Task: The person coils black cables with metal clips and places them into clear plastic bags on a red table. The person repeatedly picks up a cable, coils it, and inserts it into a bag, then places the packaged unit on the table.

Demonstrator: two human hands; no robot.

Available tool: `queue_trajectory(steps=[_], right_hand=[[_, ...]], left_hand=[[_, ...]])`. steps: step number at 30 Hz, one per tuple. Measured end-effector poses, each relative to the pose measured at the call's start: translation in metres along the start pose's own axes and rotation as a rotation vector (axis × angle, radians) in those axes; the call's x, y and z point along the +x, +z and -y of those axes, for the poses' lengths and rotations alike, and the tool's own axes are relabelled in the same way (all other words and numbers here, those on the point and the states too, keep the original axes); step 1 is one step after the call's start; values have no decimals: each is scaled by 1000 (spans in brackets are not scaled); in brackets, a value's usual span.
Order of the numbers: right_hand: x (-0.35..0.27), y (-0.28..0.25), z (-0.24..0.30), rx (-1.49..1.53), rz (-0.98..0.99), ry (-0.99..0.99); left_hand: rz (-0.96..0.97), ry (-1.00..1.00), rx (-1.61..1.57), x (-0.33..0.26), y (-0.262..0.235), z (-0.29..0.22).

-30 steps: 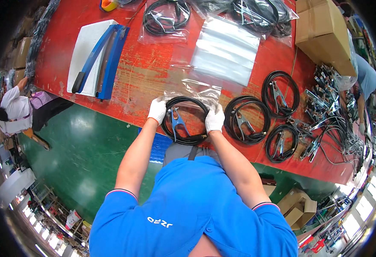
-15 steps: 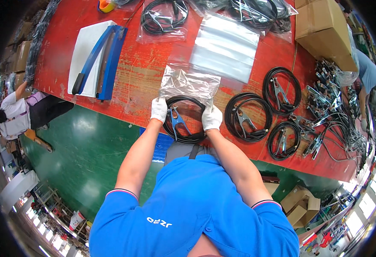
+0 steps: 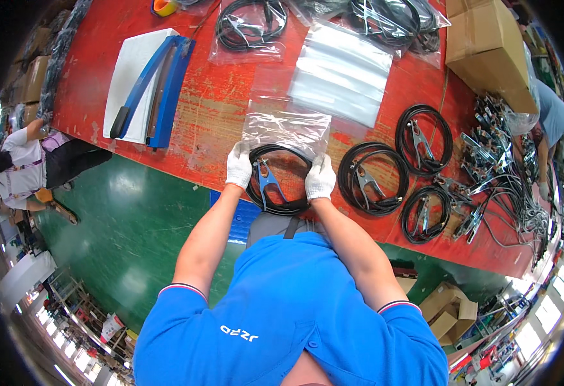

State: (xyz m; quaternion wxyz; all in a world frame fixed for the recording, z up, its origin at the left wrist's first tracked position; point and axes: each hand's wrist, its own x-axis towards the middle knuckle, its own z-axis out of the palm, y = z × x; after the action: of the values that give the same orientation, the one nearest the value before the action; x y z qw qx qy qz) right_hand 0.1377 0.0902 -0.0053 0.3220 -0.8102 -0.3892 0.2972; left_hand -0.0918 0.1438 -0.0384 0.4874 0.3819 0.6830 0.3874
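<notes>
At the near edge of the red table lies a coiled black cable (image 3: 286,209) with a blue ground clamp (image 3: 268,183) inside the ring. A clear plastic bag (image 3: 286,130) covers the coil's far edge and spreads away from me. My left hand (image 3: 237,166), in a white glove, closes on the bag's near left corner beside the coil. On the opposite side my right hand (image 3: 320,177), gloved too, grips the bag's near right corner against the coil. Some fingertips are hidden under the film, so whether they also pinch the cable cannot be seen.
Coiled cables with clamps (image 3: 373,179) lie to the right, before a pile of loose clamps (image 3: 491,145). A stack of clear bags (image 3: 341,72), a bagged cable (image 3: 251,26) and a cardboard box (image 3: 491,55) stand farther back. A blue paper cutter (image 3: 166,96) is at left. Two people work nearby.
My right hand has shifted slightly outward at the bag's corner, its fingers more visible. The coil and bag stay nearly in place; the view has tilted slightly.
</notes>
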Motion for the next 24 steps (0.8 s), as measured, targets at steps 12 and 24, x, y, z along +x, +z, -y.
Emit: queue_trajectory(steps=[12,24], right_hand=[[5,8,-26,66,-62,-50],[9,-26,-14,-455,194,-206]], left_hand=[[78,-124,-34,0,-4,-3],[-30,-80,164,-26,-11,7]])
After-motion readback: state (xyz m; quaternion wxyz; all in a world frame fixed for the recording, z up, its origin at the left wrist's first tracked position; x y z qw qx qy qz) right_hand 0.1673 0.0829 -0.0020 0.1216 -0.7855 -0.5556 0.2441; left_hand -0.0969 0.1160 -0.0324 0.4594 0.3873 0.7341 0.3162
